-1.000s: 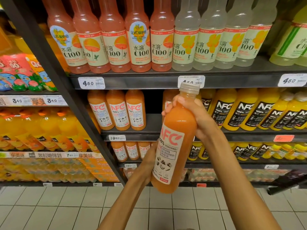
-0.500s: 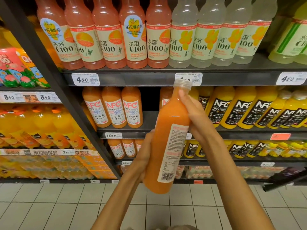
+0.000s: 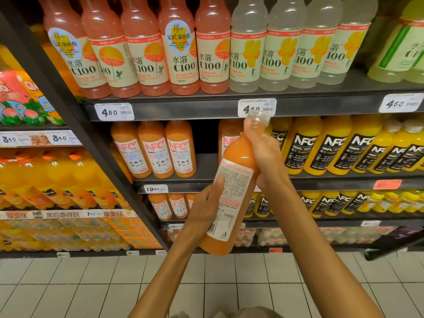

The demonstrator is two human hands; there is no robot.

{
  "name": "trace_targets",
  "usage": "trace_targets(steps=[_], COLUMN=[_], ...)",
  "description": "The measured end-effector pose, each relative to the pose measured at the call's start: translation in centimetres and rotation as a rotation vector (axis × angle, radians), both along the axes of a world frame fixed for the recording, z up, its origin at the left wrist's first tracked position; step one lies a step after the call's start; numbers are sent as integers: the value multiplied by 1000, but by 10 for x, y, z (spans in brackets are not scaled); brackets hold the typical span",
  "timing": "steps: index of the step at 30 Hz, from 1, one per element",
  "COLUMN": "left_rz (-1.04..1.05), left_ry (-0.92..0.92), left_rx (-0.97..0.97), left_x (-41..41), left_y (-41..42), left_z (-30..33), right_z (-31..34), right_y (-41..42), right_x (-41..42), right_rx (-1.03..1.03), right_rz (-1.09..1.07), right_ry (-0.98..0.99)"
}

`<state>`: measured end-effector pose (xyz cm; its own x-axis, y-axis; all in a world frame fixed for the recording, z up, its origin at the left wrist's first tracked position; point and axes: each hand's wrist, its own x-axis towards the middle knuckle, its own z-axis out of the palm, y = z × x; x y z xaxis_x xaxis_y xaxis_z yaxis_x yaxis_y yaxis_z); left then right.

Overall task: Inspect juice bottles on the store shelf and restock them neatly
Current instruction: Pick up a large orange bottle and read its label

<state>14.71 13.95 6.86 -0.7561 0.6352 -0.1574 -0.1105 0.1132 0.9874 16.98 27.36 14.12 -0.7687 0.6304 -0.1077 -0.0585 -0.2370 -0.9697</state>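
I hold an orange-pink NFC guava juice bottle (image 3: 231, 191) tilted in front of the middle shelf, its back label with barcode turned towards me. My right hand (image 3: 263, 154) grips the neck and shoulder just under the clear cap. My left hand (image 3: 204, 210) wraps the lower body from the left, thumb on the label. Three matching NFC guava bottles (image 3: 153, 150) stand on the middle shelf (image 3: 206, 164), with a dark gap to their right and one more bottle (image 3: 227, 136) partly hidden behind the held one.
Yellow NFC orange bottles (image 3: 332, 145) fill the middle shelf's right side. Pink and clear C100 bottles (image 3: 179, 49) line the top shelf above price tags (image 3: 114, 111). Smaller NFC bottles (image 3: 169, 205) sit one shelf lower. Another rack of orange drinks (image 3: 46, 180) stands left. Tiled floor (image 3: 91, 283) lies below.
The bottle has been turned in my hands from its front NFC label to its back label, and it now leans further right. My left thumb has come onto the label.
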Motion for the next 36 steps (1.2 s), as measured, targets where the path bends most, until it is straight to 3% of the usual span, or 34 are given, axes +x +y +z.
trace_targets(steps=[4,7,9,13,18,22,24,29,36], left_rz=[-8,-122,-160,-150,-64,-47,-26,-53,-25], left_ry=[-413,-680,-754,-636,-214,-12,-16,-182,-246], left_rx=[160,257,289,203,0,-141,-200,-130,-119], left_x=[1,4,8,7,0,7,8,4,-15], left_y=[-8,-13,-14,-17,-13,-3,-1,-5,-4], left_z=[0,-1,-6,-16,-10,-19,-26,-42,-59], right_z=[-1,-12,-18,-20,-17,-24,-27,-40,-61], right_y=[16,17,11,5,2,0,2,10,5], right_x=[-1,-2,-3,-2,-4,-8,-8,-13,-44], right_rx=[27,-159,-312,-393,-13,79,79,130,162], right_rz=[195,349,435,449,117,12,76,274,246], right_ry=[-25,57,128,174,-64,-145,-169,-276,-283])
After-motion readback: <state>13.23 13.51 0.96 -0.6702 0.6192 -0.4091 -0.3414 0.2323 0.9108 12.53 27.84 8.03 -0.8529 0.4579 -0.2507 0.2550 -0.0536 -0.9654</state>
